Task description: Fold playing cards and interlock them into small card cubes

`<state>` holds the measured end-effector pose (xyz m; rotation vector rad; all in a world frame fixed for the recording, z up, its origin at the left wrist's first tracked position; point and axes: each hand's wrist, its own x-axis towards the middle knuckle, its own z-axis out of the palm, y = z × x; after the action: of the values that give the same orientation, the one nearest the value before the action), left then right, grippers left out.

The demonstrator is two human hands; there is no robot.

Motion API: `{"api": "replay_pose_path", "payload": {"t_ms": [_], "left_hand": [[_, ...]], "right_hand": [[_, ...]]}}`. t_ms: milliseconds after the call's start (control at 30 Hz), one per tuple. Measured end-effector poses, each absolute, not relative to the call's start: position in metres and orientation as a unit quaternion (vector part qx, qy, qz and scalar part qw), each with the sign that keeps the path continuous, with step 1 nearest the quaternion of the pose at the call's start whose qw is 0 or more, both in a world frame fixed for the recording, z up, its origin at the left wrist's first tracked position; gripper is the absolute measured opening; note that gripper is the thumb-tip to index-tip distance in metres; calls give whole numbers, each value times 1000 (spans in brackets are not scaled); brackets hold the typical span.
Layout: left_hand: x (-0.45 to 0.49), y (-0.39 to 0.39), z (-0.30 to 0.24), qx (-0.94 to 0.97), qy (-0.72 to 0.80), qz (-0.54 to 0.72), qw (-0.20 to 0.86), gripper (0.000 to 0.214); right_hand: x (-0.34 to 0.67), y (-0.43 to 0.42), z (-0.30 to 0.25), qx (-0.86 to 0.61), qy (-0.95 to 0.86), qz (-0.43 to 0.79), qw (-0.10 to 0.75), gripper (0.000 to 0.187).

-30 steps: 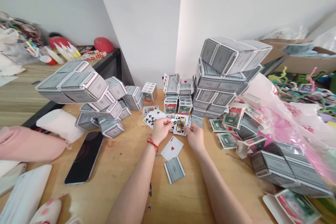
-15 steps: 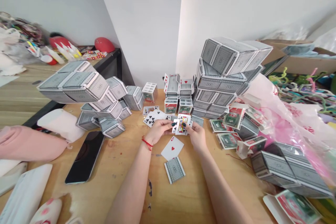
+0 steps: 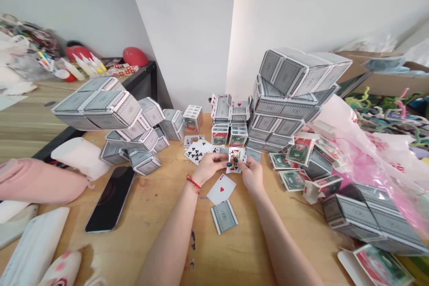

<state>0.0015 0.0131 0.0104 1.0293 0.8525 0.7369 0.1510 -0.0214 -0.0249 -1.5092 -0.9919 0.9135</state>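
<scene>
Two bare hands, the left hand point(image 3: 209, 168) and the right hand point(image 3: 252, 173), clamp white paper playing cards point(image 3: 233, 154), colourful court figure showing, between fingers and thumbs just beyond a flat white ace of hearts point(image 3: 221, 189). Below the ace lies a grey-patterned, white-edged card point(image 3: 224, 217); well left, a black rectangular phone point(image 3: 110, 199).

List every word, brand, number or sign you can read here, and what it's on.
"A" and a red heart: the loose ace.
Red heart: the heart card on the back stack; corner number too small.
Club signs: the face-up clubs; corner numbers unclear.
Too small or blurred: corners of the held face card, print on the green-and-red card boxes and plastic wrapping.
</scene>
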Motion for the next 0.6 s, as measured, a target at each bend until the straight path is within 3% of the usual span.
{"api": "replay_pose_path", "payload": {"t_ms": [367,600], "left_hand": [[9,13,8,480,440,369,663,24],[12,14,1,468,455,378,657,27]], "right_hand": [[149,-23,-20,-620,-427,402,521,28],[150,-22,-22,-630,-421,390,523,28]]}}
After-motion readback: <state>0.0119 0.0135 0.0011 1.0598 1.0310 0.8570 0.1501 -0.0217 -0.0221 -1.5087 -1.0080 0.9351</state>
